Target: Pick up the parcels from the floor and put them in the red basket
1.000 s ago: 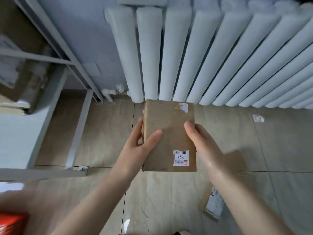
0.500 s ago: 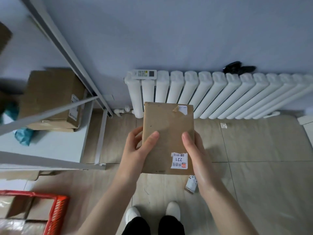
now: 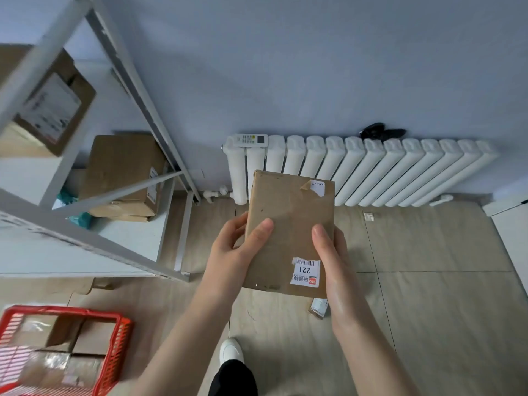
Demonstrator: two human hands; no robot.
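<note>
Head view. Rising since half a second ago: the brown parcel [image 3: 288, 232], now sitting higher against the radiator [image 3: 400, 172], while the red basket [image 3: 63, 310] is showing more fully at near left and only one white shoe [image 3: 231, 350] is showing instead of two.

Step in hand, by judgement: carrying, between pick-up and drop. The parcel is being held in the air at centre, well clear of the floor and well apart from the basket, with its "221" label [image 3: 305, 271] facing up.

- Left hand [image 3: 228, 252]: gripping the parcel's left edge, thumb lying on top, fingers wrapping behind.
- Right hand [image 3: 334, 267]: gripping the right edge, thumb on top; the other fingers are hiding behind the cardboard.

Next move is probably calling for a swing to near left and a lowering onto the load already in the basket.

Count:
- parcels in hand: one
- parcels lying on the floor: one small parcel [image 3: 319, 307], partly hidden by the right wrist
- parcels in the basket: at least three, exact number unclear
- baskets: one
- cardboard boxes [image 3: 123, 172] on the far-left shelving: two
- remote control [image 3: 251, 140] on the radiator: one
</note>
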